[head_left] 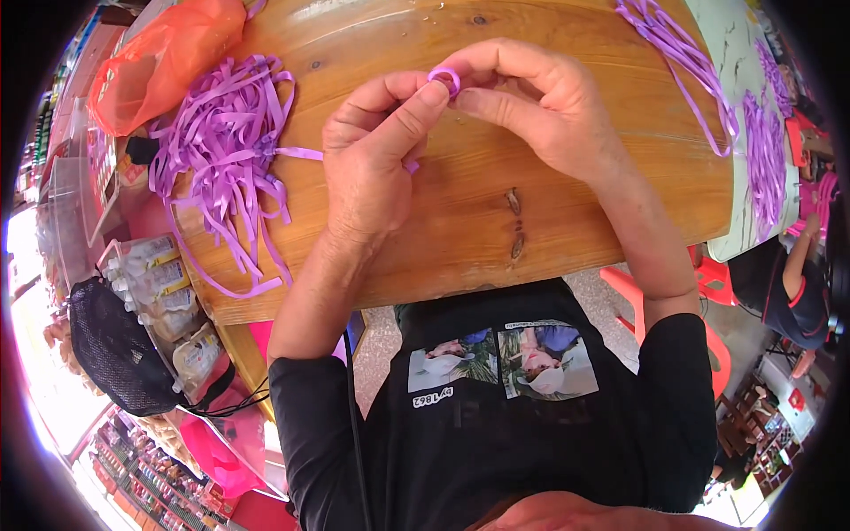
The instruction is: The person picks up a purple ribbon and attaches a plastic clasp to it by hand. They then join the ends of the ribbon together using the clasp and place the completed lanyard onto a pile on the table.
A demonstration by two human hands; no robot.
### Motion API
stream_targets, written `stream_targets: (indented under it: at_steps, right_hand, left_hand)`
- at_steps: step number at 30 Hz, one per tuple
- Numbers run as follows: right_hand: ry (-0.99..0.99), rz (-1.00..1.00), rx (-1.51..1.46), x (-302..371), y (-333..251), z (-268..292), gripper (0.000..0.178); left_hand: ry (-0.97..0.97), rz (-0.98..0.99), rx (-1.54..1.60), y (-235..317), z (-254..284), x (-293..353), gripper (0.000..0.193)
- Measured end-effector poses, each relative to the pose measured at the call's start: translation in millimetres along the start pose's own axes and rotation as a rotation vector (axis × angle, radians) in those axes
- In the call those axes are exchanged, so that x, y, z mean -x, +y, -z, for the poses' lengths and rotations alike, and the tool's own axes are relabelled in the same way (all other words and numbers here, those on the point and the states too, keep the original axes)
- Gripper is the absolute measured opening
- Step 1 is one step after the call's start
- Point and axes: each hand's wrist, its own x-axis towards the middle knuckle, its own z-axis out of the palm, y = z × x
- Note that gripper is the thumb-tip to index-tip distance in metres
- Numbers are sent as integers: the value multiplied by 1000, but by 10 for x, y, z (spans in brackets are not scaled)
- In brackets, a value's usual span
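Both my hands meet above the middle of the wooden table [611, 221]. Between their fingertips is a purple ribbon [445, 78], bent into a small loop. My left hand [381, 133] pinches the loop's near side with thumb and forefinger. From the other side, my right hand [536, 102] closes thumb and fingers at the loop's right edge. A strip of the ribbon runs out from behind my left hand toward a tangled heap of purple ribbons [221, 146] at the left of the table. My curled fingers hide the rest of the strip.
An orange plastic bag [168, 62] lies beyond the heap. More purple ribbons [682, 57] hang over the table's far right, beside a white marbled table [739, 199] with further bundles. Red stools [717, 274] and another person [788, 288] are at the right; a black mesh bag [115, 345] sits left.
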Motion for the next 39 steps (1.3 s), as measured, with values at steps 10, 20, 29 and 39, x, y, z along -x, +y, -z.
stream_targets:
  at_steps: [10, 20, 29, 39]
  right_hand:
    - [63, 679, 923, -15, 91, 129, 21]
    - [53, 615, 828, -24, -154, 189, 26]
    - [110, 394, 754, 54, -355, 95, 19]
    - [133, -207, 319, 86, -287, 21, 5]
  left_hand:
    - [46, -5, -295, -10, -30, -14, 14]
    - [-81, 158, -232, -30, 59, -85, 19]
    - [36, 8, -218, -63, 4, -45, 14]
    - [-31, -28, -176, -80, -3, 14, 11]
